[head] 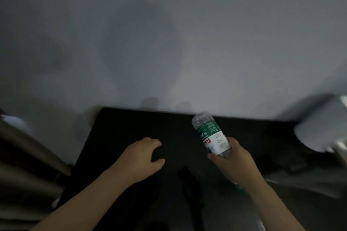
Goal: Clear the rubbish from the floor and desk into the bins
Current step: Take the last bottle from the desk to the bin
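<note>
The left hand point(144, 155) hovers over the dark desk point(122, 124), fingers loosely curled, holding nothing. The right hand point(232, 161) is wrapped round the plastic bottle point(209, 133), held above the desk. It looks collected; next it needs a bin, none in sight. The green-and-white label's red characters are too blurred to read.

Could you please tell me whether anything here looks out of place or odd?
Only the plastic bottle: the right hand grips it tilted, base pointing away over the black desk, neck end toward the wrist. No spill shows, though the picture is dim and blurred.
</note>
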The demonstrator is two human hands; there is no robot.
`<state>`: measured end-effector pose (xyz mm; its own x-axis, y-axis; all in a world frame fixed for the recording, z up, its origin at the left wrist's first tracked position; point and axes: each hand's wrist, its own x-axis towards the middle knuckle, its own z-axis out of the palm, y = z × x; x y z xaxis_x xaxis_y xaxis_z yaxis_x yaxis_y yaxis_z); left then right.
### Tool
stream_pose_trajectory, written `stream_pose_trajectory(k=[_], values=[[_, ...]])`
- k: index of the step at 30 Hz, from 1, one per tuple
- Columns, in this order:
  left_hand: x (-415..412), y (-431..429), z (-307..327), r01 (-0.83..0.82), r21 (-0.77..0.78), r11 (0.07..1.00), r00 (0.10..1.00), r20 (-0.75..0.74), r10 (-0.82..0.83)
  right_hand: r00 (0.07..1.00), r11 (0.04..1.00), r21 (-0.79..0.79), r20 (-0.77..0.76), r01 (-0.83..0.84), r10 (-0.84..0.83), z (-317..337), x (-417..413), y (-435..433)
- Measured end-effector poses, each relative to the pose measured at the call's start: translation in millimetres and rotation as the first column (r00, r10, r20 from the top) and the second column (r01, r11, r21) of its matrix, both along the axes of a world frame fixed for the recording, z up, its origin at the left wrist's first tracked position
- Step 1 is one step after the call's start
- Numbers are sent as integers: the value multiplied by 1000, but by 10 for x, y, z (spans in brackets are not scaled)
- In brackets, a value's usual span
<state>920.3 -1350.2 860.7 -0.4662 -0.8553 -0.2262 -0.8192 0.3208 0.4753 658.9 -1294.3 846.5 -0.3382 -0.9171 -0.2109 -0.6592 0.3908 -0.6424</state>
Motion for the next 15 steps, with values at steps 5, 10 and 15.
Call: stream_pose_trajectory(k=[5,10,15], values=[[-475,449,348,288,-14,957,951,-112,-288,909,909,-112,165,402,-382,492,-28,1234],[-1122,1001,663,512,-81,855,834,-194,-517,757,723,-227,165,653,-632,841,-212,2383],[-1830,1676,908,698,-113,707,679,-210,-703,619,559,-311,141,769,-773,1054,-441,3395]])
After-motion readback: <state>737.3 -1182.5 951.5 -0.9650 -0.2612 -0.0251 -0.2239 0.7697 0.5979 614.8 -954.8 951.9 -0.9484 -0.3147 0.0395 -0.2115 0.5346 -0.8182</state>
